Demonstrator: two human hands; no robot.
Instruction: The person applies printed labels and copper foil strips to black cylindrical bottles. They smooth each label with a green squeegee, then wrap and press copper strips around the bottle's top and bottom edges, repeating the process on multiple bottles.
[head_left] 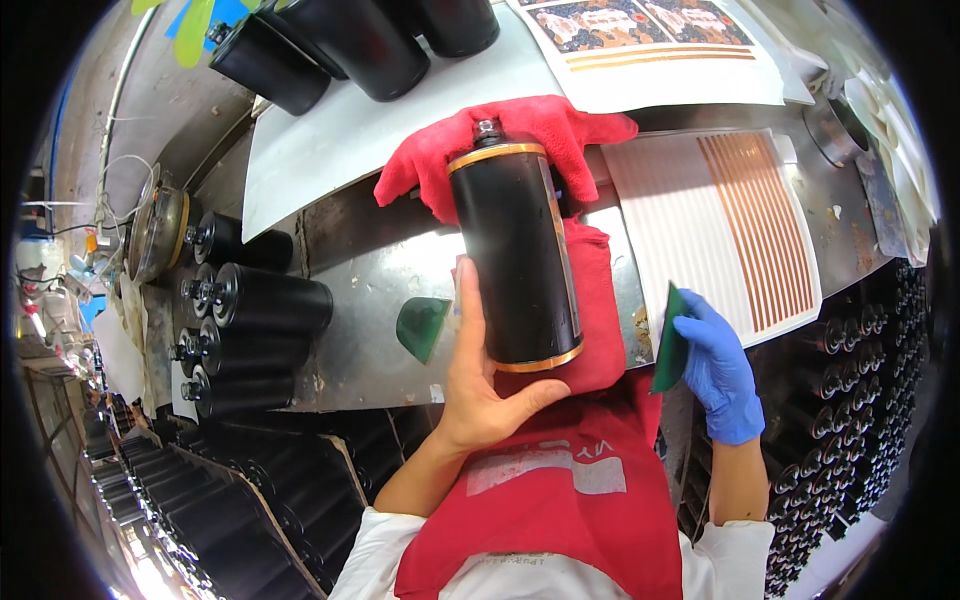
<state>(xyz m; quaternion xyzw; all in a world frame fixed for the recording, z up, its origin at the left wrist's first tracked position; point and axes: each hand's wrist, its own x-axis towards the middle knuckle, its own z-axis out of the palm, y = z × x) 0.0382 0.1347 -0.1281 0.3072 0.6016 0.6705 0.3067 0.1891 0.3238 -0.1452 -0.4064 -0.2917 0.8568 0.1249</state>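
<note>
My bare left hand point(475, 385) is wrapped round the lower left side of a black bottle point(508, 250), its thumb near the base. The bottle has gold bands at top and bottom and a dark strip down its right side. Its neck lies against a red cloth point(425, 170), and more red cloth point(600, 300) lies behind its right side. In a blue glove, my right hand point(715, 360) pinches a thin green scraper point(672, 340), apart from the bottle. A second green scraper point(423, 328) rests on the metal bench left of the bottle.
Decal sheets with copper stripes point(760, 230) lie at the right of the metal bench point(360, 290), with printed sheets point(640, 80) further back. Black bottles point(270, 300) lie stacked at left; others point(350, 45) stand at the back. Racks of bottles point(840, 390) fill both lower sides.
</note>
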